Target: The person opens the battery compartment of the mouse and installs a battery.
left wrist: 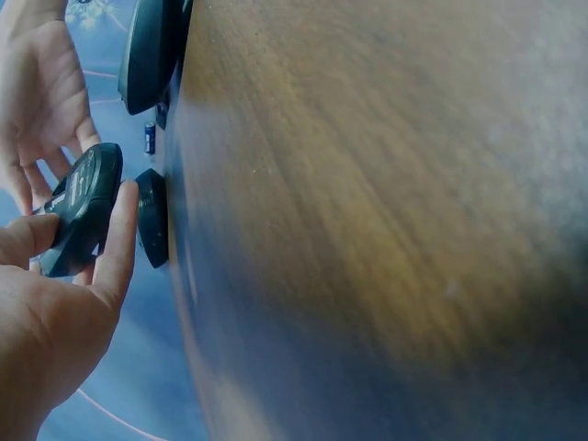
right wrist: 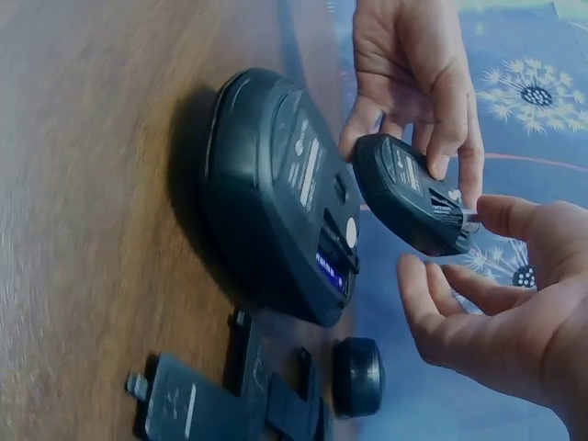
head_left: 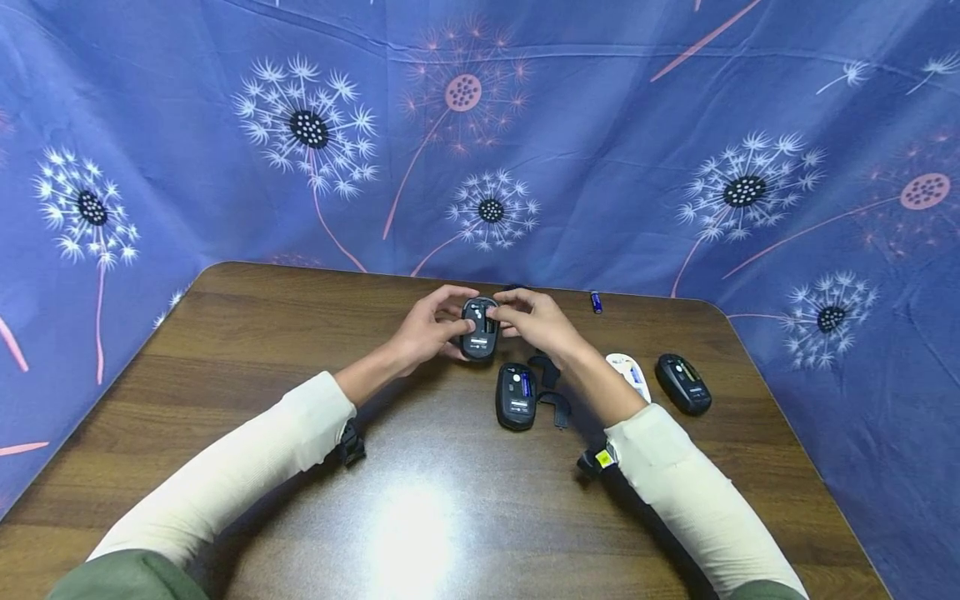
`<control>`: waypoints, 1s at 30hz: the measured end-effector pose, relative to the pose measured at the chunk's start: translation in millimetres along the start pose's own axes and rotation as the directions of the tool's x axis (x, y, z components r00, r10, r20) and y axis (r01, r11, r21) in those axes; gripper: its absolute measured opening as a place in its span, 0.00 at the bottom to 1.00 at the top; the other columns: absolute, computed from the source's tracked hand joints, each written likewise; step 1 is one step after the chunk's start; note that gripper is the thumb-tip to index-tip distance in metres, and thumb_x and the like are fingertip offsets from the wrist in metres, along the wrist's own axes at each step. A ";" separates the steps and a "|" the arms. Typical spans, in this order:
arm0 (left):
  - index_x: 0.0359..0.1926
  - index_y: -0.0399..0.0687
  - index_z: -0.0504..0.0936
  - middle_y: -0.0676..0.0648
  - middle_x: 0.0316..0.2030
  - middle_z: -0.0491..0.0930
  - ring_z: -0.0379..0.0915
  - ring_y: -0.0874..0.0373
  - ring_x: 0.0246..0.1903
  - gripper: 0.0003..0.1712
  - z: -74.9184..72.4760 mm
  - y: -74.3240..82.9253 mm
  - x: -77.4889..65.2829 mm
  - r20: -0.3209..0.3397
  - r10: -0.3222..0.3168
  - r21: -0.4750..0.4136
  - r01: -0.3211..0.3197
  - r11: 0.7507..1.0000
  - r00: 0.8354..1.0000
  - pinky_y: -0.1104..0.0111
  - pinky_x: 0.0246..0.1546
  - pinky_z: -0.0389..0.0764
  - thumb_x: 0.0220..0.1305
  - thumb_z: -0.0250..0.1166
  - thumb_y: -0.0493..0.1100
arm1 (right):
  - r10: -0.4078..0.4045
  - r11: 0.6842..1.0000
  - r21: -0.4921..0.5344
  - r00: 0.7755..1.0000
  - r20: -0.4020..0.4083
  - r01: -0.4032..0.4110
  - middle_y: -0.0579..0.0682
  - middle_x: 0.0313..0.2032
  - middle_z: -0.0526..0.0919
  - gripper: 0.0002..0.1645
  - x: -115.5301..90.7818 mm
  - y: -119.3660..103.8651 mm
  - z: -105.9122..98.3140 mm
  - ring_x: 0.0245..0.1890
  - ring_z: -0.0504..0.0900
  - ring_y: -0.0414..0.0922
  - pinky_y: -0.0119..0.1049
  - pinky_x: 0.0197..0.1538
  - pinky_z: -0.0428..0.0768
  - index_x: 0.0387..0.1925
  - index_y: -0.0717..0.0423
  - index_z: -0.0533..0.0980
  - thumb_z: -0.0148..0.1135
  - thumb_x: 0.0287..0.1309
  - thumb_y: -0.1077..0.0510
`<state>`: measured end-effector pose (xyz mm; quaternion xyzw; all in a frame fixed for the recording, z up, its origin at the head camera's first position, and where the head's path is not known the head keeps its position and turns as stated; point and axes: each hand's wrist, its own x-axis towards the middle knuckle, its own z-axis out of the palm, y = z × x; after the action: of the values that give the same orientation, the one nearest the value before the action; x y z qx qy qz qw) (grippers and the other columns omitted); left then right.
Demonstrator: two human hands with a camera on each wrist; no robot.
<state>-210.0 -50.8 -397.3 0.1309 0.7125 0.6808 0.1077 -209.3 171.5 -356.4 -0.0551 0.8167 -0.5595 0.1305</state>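
Note:
My left hand (head_left: 423, 329) grips a black computer mouse (head_left: 477, 343) by its sides, its underside turned up and the battery compartment uncovered. Its thumb lies on the underside, with fingers behind the mouse. My right hand (head_left: 543, 321) is at the other side, thumb touching the silvery end of a battery (right wrist: 470, 219) at the compartment; its other fingers bend loosely below. Nearer me, a second black mouse (head_left: 517, 408) lies upside down with a blue battery (head_left: 527, 384) in its compartment. Two black battery covers (right wrist: 197, 400) lie beside it.
Right of my right forearm are a white mouse (head_left: 628, 372) and another black mouse (head_left: 683, 384), both underside up. A loose blue battery (head_left: 596, 302) lies near the table's back edge. Behind my right hand sits a dark rounded object (right wrist: 358, 377). Patterned blue cloth (head_left: 420, 200) hangs behind the table.

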 end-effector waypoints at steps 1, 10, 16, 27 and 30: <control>0.78 0.44 0.76 0.34 0.53 0.80 0.84 0.52 0.42 0.33 0.0 0.5 -0.2 0.002 0.004 -0.002 -0.004 1.000 1.000 0.52 0.36 0.99 0.76 0.67 0.28 | 0.032 0.999 0.037 0.999 0.019 -0.032 0.65 0.69 0.84 0.32 0.4 -0.3 -0.1 0.56 0.91 0.51 0.53 0.72 0.90 0.78 0.63 0.74 0.67 0.81 0.53; 0.77 0.44 0.77 0.33 0.56 0.79 0.84 0.51 0.42 0.33 0.9 1.7 -1.9 0.020 0.034 0.038 -0.035 0.999 0.999 0.41 0.42 0.98 0.75 0.69 0.28 | 0.123 0.962 0.226 0.984 0.132 -0.151 0.53 0.59 0.81 0.31 5.5 -0.2 1.7 0.49 0.84 0.41 0.32 0.59 0.88 0.80 0.67 0.66 0.54 0.85 0.58; 0.77 0.45 0.78 0.31 0.59 0.79 0.83 0.49 0.45 0.32 1.8 3.2 -2.6 0.020 0.068 0.120 -0.070 0.990 0.997 0.39 0.41 0.97 0.75 0.71 0.29 | 0.120 0.947 0.279 0.982 0.143 -0.157 0.45 0.47 0.82 0.28 6.1 -1.6 5.4 0.41 0.82 0.38 0.32 0.53 0.83 0.75 0.68 0.69 0.49 0.81 0.62; 0.77 0.42 0.77 0.30 0.58 0.79 0.84 0.49 0.45 0.32 1.7 5.9 -3.6 0.028 0.075 0.128 -0.078 0.989 0.997 0.41 0.39 0.97 0.76 0.70 0.30 | 0.114 0.976 0.172 0.987 0.118 -0.133 0.57 0.60 0.80 0.27 4.3 -6.2 13.5 0.48 0.82 0.42 0.39 0.63 0.84 0.78 0.70 0.66 0.44 0.88 0.60; 0.78 0.41 0.76 0.31 0.57 0.79 0.83 0.51 0.44 0.33 2.2 6.4 -4.1 0.033 0.069 0.108 -0.072 0.992 0.997 0.38 0.40 0.97 0.76 0.70 0.29 | 0.084 0.994 0.060 0.993 0.086 -0.090 0.61 0.65 0.80 0.26 1.7 -5.9 15.8 0.52 0.82 0.45 0.41 0.65 0.83 0.78 0.69 0.68 0.43 0.90 0.59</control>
<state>-205.2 -49.8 -391.1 0.1715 0.7419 0.6423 0.0868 -206.9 154.7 -356.5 -0.0386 0.7938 -0.5763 0.1906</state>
